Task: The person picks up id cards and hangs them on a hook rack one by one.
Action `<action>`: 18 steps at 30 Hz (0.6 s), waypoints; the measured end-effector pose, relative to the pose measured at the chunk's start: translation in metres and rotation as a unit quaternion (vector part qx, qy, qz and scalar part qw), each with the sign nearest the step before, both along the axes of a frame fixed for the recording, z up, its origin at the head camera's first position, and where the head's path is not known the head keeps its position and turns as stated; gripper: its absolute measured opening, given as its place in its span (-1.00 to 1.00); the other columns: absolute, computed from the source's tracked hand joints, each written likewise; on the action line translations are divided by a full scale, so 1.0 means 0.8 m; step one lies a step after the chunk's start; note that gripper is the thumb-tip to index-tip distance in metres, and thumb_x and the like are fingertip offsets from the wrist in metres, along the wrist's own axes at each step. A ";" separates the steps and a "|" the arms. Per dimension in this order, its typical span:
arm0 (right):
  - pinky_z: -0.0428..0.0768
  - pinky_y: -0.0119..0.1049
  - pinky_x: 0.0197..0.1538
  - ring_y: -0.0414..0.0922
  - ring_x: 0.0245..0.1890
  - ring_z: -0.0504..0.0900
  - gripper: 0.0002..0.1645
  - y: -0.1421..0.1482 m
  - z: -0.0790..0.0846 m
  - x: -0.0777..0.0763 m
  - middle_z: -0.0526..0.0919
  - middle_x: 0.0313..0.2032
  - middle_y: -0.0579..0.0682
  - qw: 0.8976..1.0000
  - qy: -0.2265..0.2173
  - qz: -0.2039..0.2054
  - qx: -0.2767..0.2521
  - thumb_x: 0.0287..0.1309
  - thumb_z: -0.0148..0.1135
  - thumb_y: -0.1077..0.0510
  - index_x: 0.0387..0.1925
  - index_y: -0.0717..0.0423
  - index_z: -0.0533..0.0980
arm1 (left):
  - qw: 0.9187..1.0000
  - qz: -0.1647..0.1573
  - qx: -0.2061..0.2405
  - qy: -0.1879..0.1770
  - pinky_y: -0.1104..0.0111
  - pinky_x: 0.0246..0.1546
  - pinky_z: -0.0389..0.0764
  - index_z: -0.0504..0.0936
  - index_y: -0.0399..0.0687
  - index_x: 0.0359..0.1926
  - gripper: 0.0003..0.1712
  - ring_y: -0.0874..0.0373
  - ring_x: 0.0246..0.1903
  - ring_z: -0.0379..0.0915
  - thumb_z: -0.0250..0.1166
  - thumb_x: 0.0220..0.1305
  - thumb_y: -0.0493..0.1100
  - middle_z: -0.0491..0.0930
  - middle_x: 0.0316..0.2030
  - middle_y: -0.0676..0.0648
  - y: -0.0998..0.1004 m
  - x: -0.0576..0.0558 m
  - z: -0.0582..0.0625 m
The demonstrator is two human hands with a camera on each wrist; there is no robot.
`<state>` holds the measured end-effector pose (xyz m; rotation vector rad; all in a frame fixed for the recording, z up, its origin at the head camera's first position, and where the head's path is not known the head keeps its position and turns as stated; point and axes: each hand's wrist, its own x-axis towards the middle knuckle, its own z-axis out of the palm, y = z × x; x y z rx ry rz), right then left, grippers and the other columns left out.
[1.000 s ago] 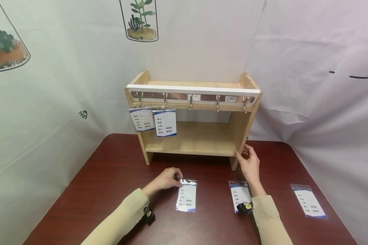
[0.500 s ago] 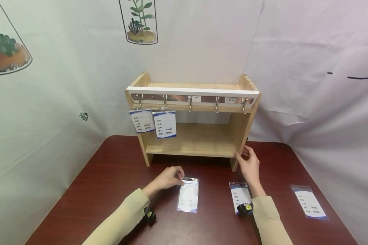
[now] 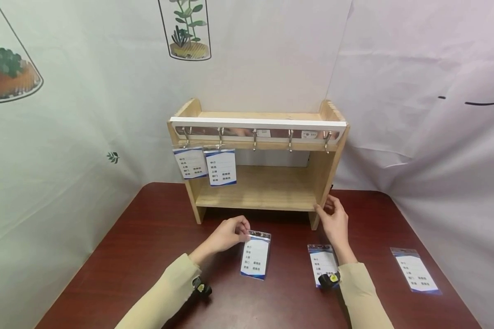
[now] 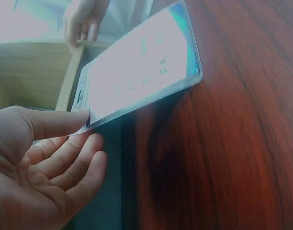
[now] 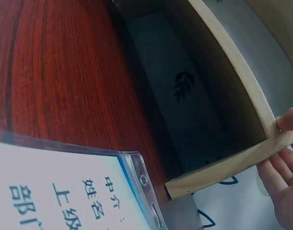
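Note:
My left hand (image 3: pixel 230 233) pinches a clear-sleeved ID badge (image 3: pixel 256 258) by the top left corner, near its slot. In the left wrist view the badge (image 4: pixel 137 67) tilts up from the table, thumb (image 4: pixel 65 123) on its face and fingers behind. With my right hand (image 3: pixel 335 224) I grip the right side panel of a wooden shelf (image 3: pixel 259 187), thumb at the front edge and fingers around the outside. Two badges hang from the leftmost hooks of the shelf's front rail (image 3: pixel 238 122); a hanging badge (image 3: pixel 221 168) is on the second hook.
Another badge (image 3: pixel 322 262) lies under my right wrist, partly covered by it. Farther right on the dark red table (image 3: pixel 148 269) lies one more badge (image 3: pixel 416 272). Three bare hooks (image 3: pixel 290 140) line the rail's right part. Printed white cloth (image 3: pixel 428 137) surrounds the table.
My left hand has moved slightly forward and right, raising the pinched badge's top end with it. My right hand has stayed on the shelf's side.

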<state>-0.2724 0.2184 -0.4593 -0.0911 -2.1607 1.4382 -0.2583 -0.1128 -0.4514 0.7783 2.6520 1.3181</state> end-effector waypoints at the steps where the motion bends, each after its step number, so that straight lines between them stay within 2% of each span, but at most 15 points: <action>1: 0.44 -0.74 -0.27 0.10 0.03 0.63 -0.42 0.000 0.000 0.000 0.64 0.02 0.28 1.000 -0.001 -0.001 0.000 0.21 0.41 0.20 0.21 0.30 0.46 | 1.000 0.002 0.007 0.000 0.36 -0.33 0.53 0.56 -0.10 -0.24 -0.81 0.24 -0.38 0.53 0.42 0.21 -0.35 0.63 -0.39 0.06 0.000 0.001 0.001; 12: 0.43 -0.75 -0.25 0.10 0.05 0.62 -0.41 0.001 -0.003 0.001 0.64 0.04 0.28 1.000 -0.003 0.006 0.007 0.23 0.40 0.18 0.23 0.29 0.45 | 0.995 0.028 0.097 0.002 0.36 -0.25 0.60 0.59 -0.11 -0.24 -0.87 0.18 -0.32 0.61 0.38 0.27 -0.35 0.67 -0.31 0.00 0.010 0.021 0.005; 18: 0.43 -0.74 -0.23 0.10 0.05 0.62 -0.41 0.001 -0.002 0.000 0.64 0.04 0.27 1.000 -0.004 0.001 0.006 0.22 0.40 0.19 0.23 0.29 0.45 | 0.986 0.056 0.155 -0.004 0.36 -0.23 0.60 0.62 -0.17 -0.21 -0.89 0.11 -0.27 0.63 0.39 0.28 -0.32 0.69 -0.27 -0.07 0.013 0.024 0.024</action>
